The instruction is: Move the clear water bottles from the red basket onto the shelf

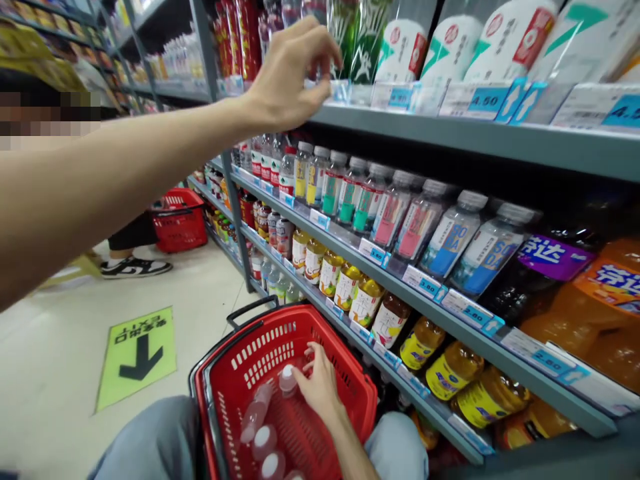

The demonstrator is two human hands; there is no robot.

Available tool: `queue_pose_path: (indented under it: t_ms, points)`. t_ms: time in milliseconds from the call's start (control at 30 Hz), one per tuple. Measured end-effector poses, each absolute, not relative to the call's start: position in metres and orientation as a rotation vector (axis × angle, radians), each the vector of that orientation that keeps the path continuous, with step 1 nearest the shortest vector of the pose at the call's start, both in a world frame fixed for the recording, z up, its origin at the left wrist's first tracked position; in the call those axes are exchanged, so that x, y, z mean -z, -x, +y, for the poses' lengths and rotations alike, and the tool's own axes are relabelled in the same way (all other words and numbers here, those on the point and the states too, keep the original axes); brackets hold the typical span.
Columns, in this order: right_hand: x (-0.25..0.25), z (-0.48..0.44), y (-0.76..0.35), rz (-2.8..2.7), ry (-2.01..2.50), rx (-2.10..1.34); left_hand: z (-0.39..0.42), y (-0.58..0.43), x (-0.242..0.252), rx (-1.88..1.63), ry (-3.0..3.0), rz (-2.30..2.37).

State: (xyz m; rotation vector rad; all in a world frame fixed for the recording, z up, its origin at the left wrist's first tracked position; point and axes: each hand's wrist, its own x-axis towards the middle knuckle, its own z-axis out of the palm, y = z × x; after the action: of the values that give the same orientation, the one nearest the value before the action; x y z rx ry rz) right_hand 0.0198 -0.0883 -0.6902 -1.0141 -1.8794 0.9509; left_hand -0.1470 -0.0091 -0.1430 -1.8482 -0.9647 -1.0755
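Note:
My left hand (pixel 299 75) is raised at the upper shelf's front edge, with its fingers loosely curved and the thumb apart. No item shows in it, and green-labelled bottles (pixel 367 47) stand just behind. Down in the red shopping basket (pixel 369 393), my right hand (pixel 320 383) has its fingers apart, with a fingertip beside the white cap of a clear bottle (pixel 289 381). That bottle stands upright on the basket floor; whether the finger touches it I cannot tell. More clear bottles (pixel 264 440) with pale caps lie or stand along the basket's left side.
Shelves on the right hold rows of clear soda-water bottles (pixel 453 233), yellow drinks (pixel 345 287) and large orange soda bottles (pixel 595 307). Another red basket (pixel 179 223) and a person's shoe (pixel 136 267) are at the left. A green arrow sign (pixel 136 357) marks the floor.

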Motion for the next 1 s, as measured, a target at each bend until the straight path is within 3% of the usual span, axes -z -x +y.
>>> queue_pose_path:
  t_ms: [133, 333, 533, 700, 1000]
  points:
    - [0.681, -0.087, -0.028, -2.075, 1.026, -0.870, -0.030, 0.198, 0.261, 1.195, 1.809, -1.099]
    - [0.669, -0.081, -0.044, -2.174, 1.158, -0.780, -0.071, 0.269, 0.471, 0.763, 2.296, -1.564]
    - [0.669, -0.071, -0.054, -2.130, 1.277, -0.732, -0.101, 0.276, 0.620, 0.398, 2.512, -1.866]
    - [0.674, -0.071, -0.059, -2.163, 1.314, -0.726, -0.103, 0.241, 0.693, 0.111, 2.694, -1.840]
    - [0.674, -0.068, -0.061, -2.355, 1.401, -0.591, -0.072, 0.198, 0.750, -0.122, 2.777, -1.909]
